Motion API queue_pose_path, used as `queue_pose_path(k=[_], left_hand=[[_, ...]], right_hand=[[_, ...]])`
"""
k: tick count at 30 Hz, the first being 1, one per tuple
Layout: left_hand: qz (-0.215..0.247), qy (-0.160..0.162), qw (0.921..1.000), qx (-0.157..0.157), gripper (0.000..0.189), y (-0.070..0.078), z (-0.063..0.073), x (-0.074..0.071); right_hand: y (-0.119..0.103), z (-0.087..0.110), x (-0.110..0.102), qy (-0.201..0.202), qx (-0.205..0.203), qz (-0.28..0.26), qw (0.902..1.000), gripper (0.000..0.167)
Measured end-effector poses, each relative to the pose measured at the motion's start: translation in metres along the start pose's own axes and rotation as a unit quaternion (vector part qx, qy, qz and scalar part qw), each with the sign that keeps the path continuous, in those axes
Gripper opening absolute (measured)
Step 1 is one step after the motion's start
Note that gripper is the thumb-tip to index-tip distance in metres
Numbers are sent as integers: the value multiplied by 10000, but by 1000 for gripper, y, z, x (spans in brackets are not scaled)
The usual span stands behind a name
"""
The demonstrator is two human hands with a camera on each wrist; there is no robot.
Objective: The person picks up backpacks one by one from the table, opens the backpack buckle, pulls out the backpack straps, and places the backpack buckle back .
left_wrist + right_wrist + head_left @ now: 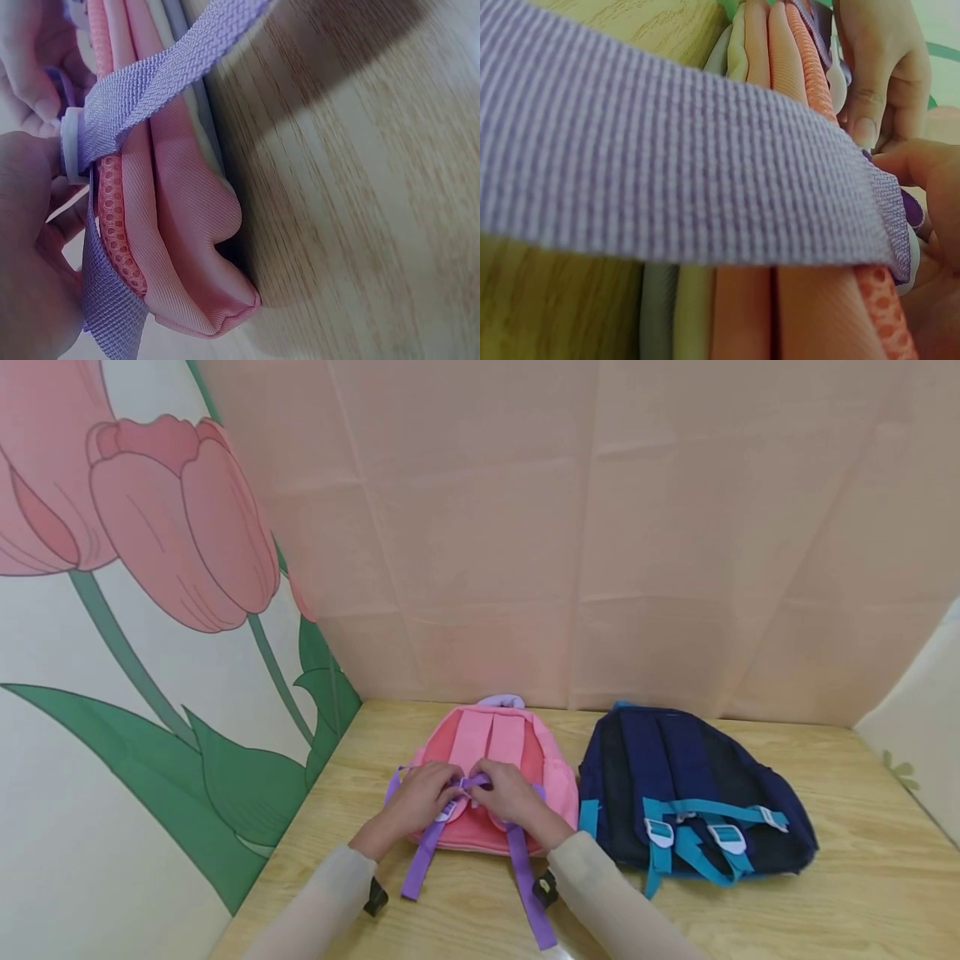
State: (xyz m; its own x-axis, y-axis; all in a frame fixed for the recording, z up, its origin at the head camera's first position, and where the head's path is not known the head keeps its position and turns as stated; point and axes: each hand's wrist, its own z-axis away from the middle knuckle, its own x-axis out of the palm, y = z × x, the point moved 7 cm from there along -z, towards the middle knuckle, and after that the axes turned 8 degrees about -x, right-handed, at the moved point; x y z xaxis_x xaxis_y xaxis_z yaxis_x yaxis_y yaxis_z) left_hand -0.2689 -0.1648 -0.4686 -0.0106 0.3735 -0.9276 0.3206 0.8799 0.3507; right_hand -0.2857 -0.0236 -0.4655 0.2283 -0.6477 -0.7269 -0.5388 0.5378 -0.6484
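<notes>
A pink backpack lies on the wooden table with its back panel and shoulder straps facing up. Over its middle, my left hand and right hand meet, fingertips close together. Both pinch a narrow purple strap with a small pale buckle piece between them; the fingers partly hide it. Two loose purple webbing ends hang past the bag's lower edge onto the table. In the left wrist view a white adjuster buckle sits on purple webbing beside the left hand.
Just right of the pink bag lies a navy backpack with turquoise straps and white buckles, also back side up. A beige cloth hangs behind the table. At left stands a wall with painted tulips.
</notes>
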Motion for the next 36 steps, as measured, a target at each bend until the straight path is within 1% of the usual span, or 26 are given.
queue_pose_path(k=[8, 11, 15, 24, 31, 36], left_hand=[[-54, 6, 10000, 40, 18, 2, 0, 0], [-12, 22, 10000, 60, 17, 3, 0, -1], [6, 42, 10000, 57, 17, 3, 0, -1], [-21, 87, 10000, 25, 21, 2, -1, -1], [-38, 111, 9999, 62, 20, 2, 0, -1], [-13, 16, 10000, -27, 21, 1, 1, -1]], right_hand=[[1, 1, -2, 179, -189, -22, 9997, 9], [2, 1, -2, 233, -190, -62, 9995, 9], [3, 1, -2, 217, -154, -52, 9996, 10], [1, 0, -2, -20, -81, 10, 10000, 13], [0, 0, -1, -17, -107, 13, 9999, 10], [3, 1, -1, 6, -75, -22, 10000, 8]])
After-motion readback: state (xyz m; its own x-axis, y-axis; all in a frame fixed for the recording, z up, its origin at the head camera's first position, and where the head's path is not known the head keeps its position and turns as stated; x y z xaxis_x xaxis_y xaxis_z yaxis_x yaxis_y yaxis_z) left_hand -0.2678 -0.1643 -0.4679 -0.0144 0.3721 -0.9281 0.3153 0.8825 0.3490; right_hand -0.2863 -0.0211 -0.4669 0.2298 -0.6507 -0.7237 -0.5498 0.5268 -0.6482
